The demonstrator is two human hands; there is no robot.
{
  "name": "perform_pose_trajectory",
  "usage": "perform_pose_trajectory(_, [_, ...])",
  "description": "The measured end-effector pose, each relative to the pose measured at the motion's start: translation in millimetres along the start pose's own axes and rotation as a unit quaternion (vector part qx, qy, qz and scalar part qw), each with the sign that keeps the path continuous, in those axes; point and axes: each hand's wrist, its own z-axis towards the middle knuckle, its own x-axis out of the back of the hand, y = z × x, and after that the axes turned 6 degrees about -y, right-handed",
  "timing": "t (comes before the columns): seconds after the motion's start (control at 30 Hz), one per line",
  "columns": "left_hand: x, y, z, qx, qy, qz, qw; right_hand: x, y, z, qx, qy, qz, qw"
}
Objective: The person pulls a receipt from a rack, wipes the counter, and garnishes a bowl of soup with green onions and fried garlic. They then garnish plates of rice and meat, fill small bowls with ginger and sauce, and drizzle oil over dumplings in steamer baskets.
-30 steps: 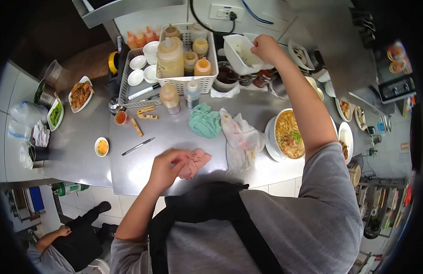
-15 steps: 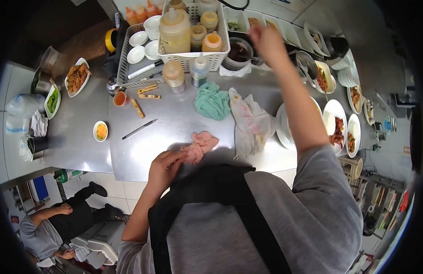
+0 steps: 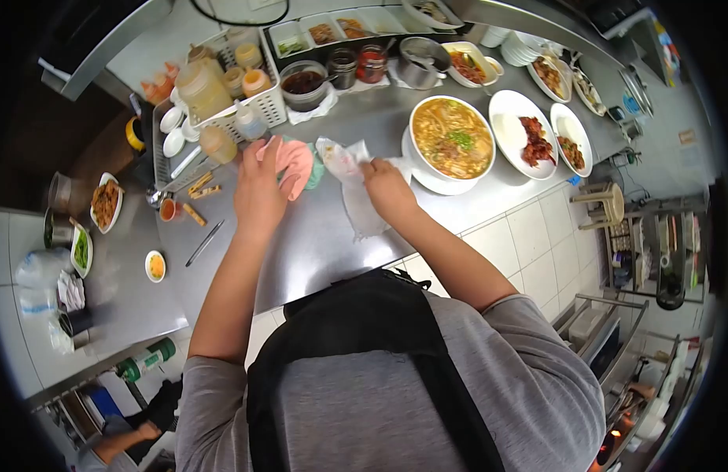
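My left hand is closed on a pink cloth, which lies over a green cloth behind the bottles' near side. My right hand touches a white stained cloth with its fingers bent together at the cloth's right edge. To the right of that hand, a large white bowl of soup with green garnish stands on a white plate. Squeeze bottles stand beyond my left hand.
White oval plates of food stand at the right. A white basket of bottles, a pot of dark sauce and a metal pot line the back. A pen and small egg bowl lie left. A person's arm shows lower left.
The view has shifted right, showing the soup bowl fully. My left hand has moved the pink cloth back onto the green one. My right hand has come down from the back containers to the white cloth.
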Motion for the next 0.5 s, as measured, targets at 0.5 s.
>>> perform_pose_trajectory(0.5, [-186.6,145.5,23.5,0.27,-0.174,-0.618,0.718,117.0,143.1,-169.8,-0.243,0.175,0.766,0.568])
